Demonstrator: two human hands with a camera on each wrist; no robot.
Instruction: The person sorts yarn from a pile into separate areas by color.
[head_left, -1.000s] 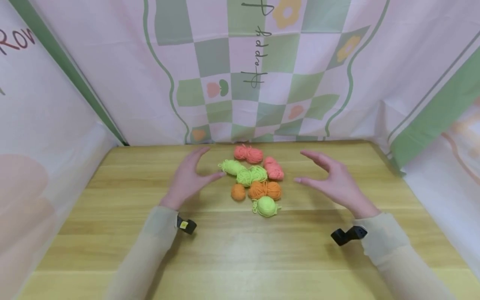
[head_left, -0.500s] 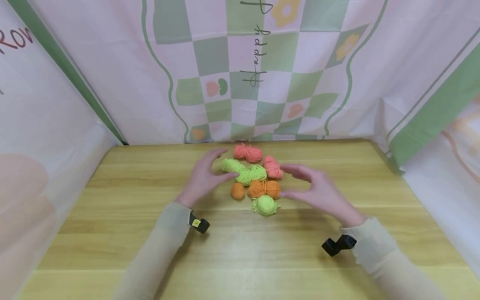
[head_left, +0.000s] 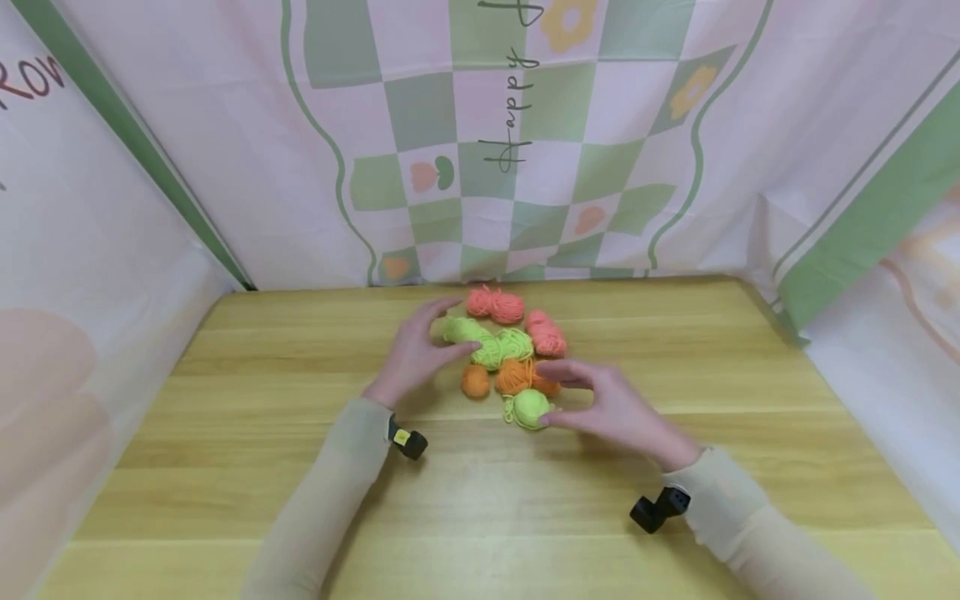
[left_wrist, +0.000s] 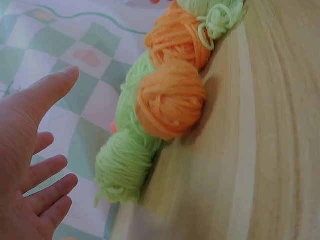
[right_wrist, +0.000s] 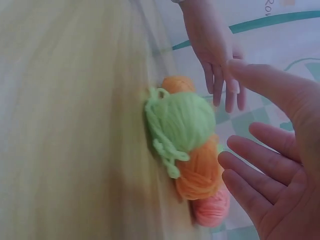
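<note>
Step in hand: both hands are closing in on the heap of yarn balls [head_left: 510,354] from either side; by my reading this is the reach, with nothing gripped yet.
Landmark: the light green ball [head_left: 529,408], nearest the person, at the front of the heap on the wooden table [head_left: 225,467].
Left hand [head_left: 415,353]: left of and behind the light green ball, fingers spread and nearly straight, tips close to the long green skein [head_left: 467,332]; the wrist view shows a gap, so I judge it not touching.
Right hand [head_left: 611,404]: just right of the light green ball, fingers apart and loosely bent, thumb near the ball; it clasps nothing.
Other balls: a small orange ball [head_left: 475,381] to its left, a larger orange one [head_left: 519,377] just behind it, pink ones [head_left: 546,333] further back.
Next move, as I judge it: cupped palms must meet the heap evenly from both sides; loose strands on the light green ball could snag a finger.
Writing: the backdrop cloth [head_left: 675,167] carries upside-down script that seems to read "Happy"; at far left, red letters "Ro", cut off.
Brands: none that I can make out.
</note>
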